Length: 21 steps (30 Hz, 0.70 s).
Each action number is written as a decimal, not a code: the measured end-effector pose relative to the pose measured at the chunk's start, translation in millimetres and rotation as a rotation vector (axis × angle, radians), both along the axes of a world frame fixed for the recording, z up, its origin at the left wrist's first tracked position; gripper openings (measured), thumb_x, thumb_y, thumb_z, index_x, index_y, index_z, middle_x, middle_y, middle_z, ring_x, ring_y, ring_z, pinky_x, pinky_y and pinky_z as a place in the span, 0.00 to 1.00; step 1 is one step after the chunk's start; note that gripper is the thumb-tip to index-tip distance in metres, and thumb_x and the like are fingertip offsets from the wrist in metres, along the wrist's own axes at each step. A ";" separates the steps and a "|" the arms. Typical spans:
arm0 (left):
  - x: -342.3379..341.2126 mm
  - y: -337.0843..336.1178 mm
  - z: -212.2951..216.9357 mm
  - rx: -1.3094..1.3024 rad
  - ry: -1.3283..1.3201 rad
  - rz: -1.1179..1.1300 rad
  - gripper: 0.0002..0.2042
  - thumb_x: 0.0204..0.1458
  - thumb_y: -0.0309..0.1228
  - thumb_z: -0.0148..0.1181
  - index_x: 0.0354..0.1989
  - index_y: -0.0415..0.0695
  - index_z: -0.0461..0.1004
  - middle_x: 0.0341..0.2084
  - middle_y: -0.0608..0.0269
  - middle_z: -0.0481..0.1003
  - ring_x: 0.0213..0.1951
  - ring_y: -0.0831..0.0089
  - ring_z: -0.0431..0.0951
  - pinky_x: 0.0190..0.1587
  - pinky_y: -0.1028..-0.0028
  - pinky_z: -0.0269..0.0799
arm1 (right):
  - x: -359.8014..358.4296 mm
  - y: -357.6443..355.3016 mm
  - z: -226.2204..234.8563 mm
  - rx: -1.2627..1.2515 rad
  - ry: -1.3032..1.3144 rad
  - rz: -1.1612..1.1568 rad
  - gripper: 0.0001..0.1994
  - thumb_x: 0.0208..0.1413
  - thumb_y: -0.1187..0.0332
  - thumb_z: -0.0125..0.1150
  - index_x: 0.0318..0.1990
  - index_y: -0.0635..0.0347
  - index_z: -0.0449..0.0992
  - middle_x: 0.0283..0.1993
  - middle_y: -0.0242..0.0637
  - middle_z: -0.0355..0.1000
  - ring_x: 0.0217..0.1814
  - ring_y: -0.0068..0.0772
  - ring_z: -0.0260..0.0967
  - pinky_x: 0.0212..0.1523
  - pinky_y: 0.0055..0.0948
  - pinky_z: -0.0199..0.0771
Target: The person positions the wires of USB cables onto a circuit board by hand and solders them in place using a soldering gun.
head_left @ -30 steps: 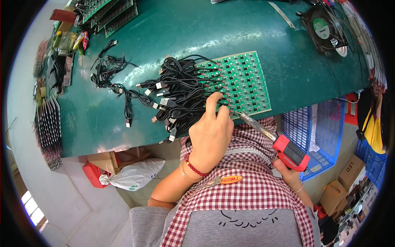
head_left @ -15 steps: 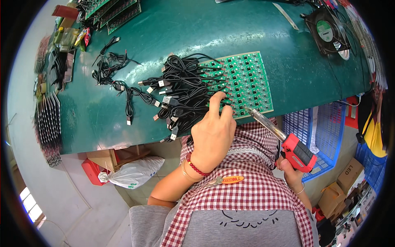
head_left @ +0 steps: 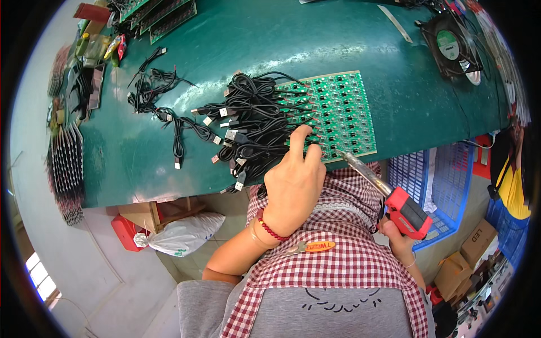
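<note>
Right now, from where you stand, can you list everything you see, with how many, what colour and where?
Table: one, green, across the upper middle
Circuit sheet: one, green, near table edge
Bunched cables: many, black, at the sheet's left
Loose cables: several, black, further left
Stacked boards: at least three, green, upper left
Metal strip: one, silvery, upper right
Fan: one, black, right end
Soldering iron: one, red and black, in right hand
Basket: at least one, blue, right, below tabletop
Bag: one, white, lower left
Apron: one, red-white check, worn
Hands: two, bare; left hand at the cables
</note>
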State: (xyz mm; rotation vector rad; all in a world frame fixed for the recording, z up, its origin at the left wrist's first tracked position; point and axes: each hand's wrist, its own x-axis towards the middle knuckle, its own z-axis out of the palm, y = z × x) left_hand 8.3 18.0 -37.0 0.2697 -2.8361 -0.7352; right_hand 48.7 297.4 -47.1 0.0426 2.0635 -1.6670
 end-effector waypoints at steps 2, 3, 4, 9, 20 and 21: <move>0.2 -0.8 0.8 -0.003 0.007 -0.001 0.06 0.40 0.23 0.58 0.23 0.42 0.66 0.47 0.64 0.70 0.15 0.68 0.71 0.17 0.71 0.67 | 0.3 1.8 3.7 -0.083 -0.114 -0.087 0.08 0.49 0.74 0.63 0.36 0.64 0.74 0.32 0.31 0.71 0.32 0.22 0.66 0.35 0.25 0.68; -0.2 -0.4 1.0 -0.006 0.005 -0.002 0.06 0.40 0.23 0.59 0.23 0.42 0.67 0.47 0.64 0.70 0.15 0.68 0.71 0.17 0.71 0.67 | 0.1 1.9 3.0 -0.082 -0.113 -0.089 0.08 0.49 0.74 0.63 0.36 0.64 0.74 0.32 0.31 0.71 0.32 0.22 0.66 0.35 0.25 0.68; -0.4 0.1 1.0 -0.009 0.003 -0.004 0.06 0.40 0.23 0.59 0.23 0.41 0.67 0.47 0.64 0.70 0.16 0.68 0.71 0.17 0.71 0.67 | -0.6 1.6 2.3 -0.096 -0.108 -0.086 0.07 0.50 0.73 0.63 0.36 0.64 0.74 0.31 0.30 0.71 0.32 0.22 0.66 0.35 0.25 0.68; 0.0 0.1 1.0 -0.003 -0.005 -0.002 0.05 0.40 0.23 0.59 0.23 0.42 0.67 0.47 0.64 0.70 0.16 0.67 0.71 0.17 0.71 0.67 | 3.1 3.8 -2.8 -0.078 -0.063 -0.058 0.07 0.50 0.74 0.63 0.36 0.64 0.74 0.31 0.30 0.71 0.32 0.22 0.66 0.35 0.25 0.68; 1.8 -1.1 1.2 -0.008 -0.004 0.009 0.05 0.41 0.23 0.59 0.23 0.42 0.68 0.46 0.66 0.70 0.15 0.68 0.71 0.17 0.71 0.67 | -6.2 -7.4 5.5 0.057 0.001 0.094 0.08 0.48 0.74 0.65 0.36 0.64 0.75 0.33 0.33 0.73 0.33 0.23 0.68 0.36 0.25 0.69; 1.8 -0.6 0.7 -0.005 0.000 0.008 0.05 0.41 0.23 0.59 0.23 0.42 0.68 0.46 0.66 0.70 0.16 0.69 0.71 0.17 0.71 0.67 | -5.2 -7.4 5.5 0.057 0.002 0.094 0.08 0.48 0.74 0.65 0.36 0.64 0.75 0.33 0.33 0.73 0.33 0.23 0.68 0.36 0.25 0.69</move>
